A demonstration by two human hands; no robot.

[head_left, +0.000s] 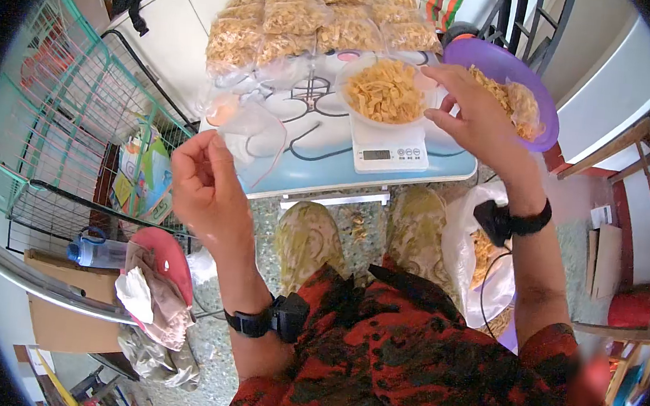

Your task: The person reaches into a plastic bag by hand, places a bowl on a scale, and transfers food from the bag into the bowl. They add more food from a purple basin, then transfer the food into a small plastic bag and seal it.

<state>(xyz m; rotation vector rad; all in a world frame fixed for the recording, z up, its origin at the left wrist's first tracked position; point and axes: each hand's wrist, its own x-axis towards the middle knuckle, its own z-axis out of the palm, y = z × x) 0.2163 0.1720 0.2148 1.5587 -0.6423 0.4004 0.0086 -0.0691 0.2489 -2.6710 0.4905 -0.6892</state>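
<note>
My left hand [206, 189] is raised at the table's left front corner, thumb and fingers pinched together; whatever they may hold cannot be made out. Just beyond it lies a clear plastic bag [258, 131] with a thin red line along one edge. A pale bowl [343, 88] heaped with yellow dried strips [387, 91] rests on a white kitchen scale [391, 158]. At the bowl's right rim hovers my right hand [472, 111], thumb and fingers apart, holding nothing visible. The scale's digits are too small to read.
Several filled bags [295, 19] are stacked along the back of the low table [319, 178]. A purple basin [547, 106] with more strips stands at the right. By my legs is an open white sack [456, 249]. A wire cage [60, 133] flanks the left side.
</note>
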